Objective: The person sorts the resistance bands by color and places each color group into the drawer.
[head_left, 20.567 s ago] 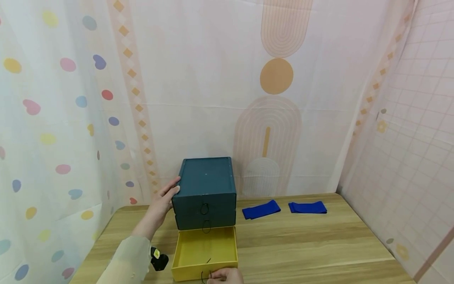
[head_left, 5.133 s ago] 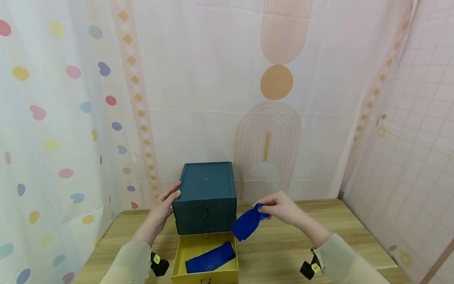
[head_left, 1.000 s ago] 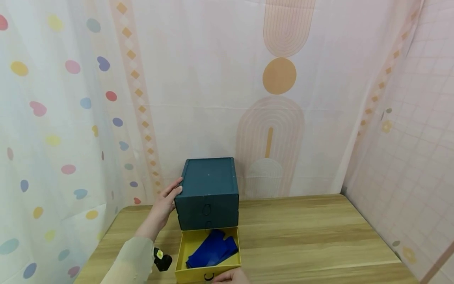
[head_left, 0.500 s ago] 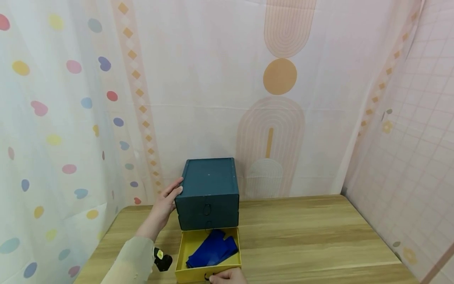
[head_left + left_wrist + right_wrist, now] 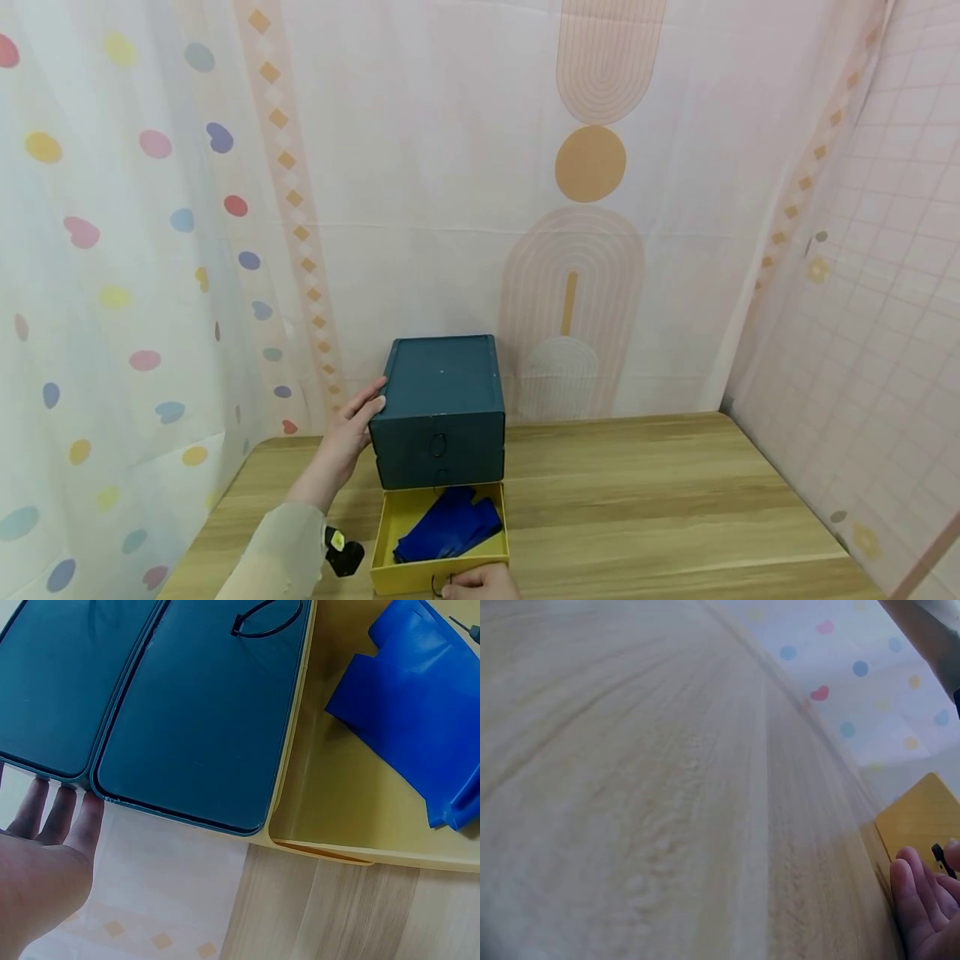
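Note:
A dark teal drawer box (image 5: 442, 375) stands on the table, with black loop pulls on its front. Its yellow bottom drawer (image 5: 382, 546) is pulled out toward me. Two blue folded cloth strips (image 5: 442, 529) lie overlapping inside; the left wrist view shows the blue cloth (image 5: 412, 697) closer. My left hand (image 5: 345, 433) rests against the box's left side, fingers fairly straight along the upper edge. At the drawer's front, my right hand (image 5: 483, 581) pinches the black loop pull (image 5: 437, 586) between thumb and fingers. The frame's lower edge cuts that hand off.
The wooden table (image 5: 637, 500) stretches to the right of the box. Behind it hangs a patterned curtain (image 5: 420, 208), with a dotted one (image 5: 97, 250) at left and a gridded one (image 5: 885, 333) at right.
Both blue strips, earlier on the table, now lie in the drawer. The right hand released the second strip and moved to the loop pull. Lately the drawer has slid in very slightly.

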Demonstrator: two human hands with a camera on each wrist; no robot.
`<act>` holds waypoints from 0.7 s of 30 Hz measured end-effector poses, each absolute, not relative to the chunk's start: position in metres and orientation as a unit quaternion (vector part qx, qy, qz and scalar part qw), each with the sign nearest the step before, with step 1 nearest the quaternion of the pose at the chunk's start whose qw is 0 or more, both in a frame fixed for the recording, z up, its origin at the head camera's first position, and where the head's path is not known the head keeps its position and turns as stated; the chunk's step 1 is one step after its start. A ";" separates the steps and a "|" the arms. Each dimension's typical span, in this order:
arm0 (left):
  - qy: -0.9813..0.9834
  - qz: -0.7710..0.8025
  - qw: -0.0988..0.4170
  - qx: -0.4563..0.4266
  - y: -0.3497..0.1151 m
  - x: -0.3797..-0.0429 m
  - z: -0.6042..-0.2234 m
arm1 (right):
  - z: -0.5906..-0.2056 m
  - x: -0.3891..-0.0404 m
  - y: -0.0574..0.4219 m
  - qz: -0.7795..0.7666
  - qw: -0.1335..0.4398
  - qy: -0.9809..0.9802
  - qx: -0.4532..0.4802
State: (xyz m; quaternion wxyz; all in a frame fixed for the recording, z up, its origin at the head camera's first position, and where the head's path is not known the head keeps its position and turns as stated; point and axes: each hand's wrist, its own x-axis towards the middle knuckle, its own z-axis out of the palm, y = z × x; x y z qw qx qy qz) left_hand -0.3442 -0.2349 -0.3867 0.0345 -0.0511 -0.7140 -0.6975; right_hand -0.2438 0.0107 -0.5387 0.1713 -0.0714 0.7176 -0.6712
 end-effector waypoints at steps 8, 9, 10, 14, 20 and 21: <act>-0.717 -0.694 0.038 -0.052 -0.234 -0.344 -0.386 | -0.540 -0.251 0.007 -0.667 0.158 0.726 -0.064; -0.718 -0.693 0.038 -0.052 -0.234 -0.344 -0.385 | -0.539 -0.252 0.006 -0.667 0.156 0.726 -0.061; -0.718 -0.693 0.038 -0.052 -0.234 -0.344 -0.385 | -0.539 -0.254 0.005 -0.666 0.153 0.728 -0.056; -0.715 -0.697 0.036 -0.050 -0.234 -0.344 -0.386 | -0.537 -0.259 0.002 -0.671 0.146 0.726 -0.036; -0.707 -0.704 0.036 -0.047 -0.233 -0.344 -0.387 | -0.533 -0.263 0.001 -0.682 0.163 0.712 -0.033; -0.708 -0.704 0.037 -0.046 -0.233 -0.344 -0.387 | -0.532 -0.264 0.001 -0.684 0.166 0.710 -0.032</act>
